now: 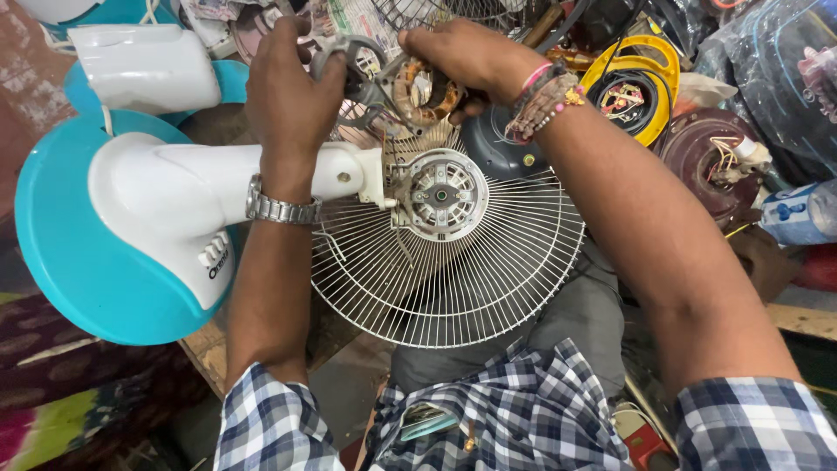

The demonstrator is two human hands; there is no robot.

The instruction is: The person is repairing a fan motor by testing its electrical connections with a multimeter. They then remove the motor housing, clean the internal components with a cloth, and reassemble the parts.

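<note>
Copper-wound motor stator (425, 92), round wire grille (488, 270)

Second white fan body (144, 65) on turquoise base (228, 80) at upper left, behind the near fan. Yellow ring-shaped housing (663, 61) with wiring inside at upper right. Dark maroon round motor cover (693, 157) with loose wires just right of the yellow housing. Clear plastic bottle with blue label (798, 212) lying at right edge. Dark grey dome-shaped cover (493, 144) behind the grille's top edge. Patterned cloth in maroon and green (52, 410) at lower left. Wooden bench edge (207, 349) beneath the turquoise base.
</note>
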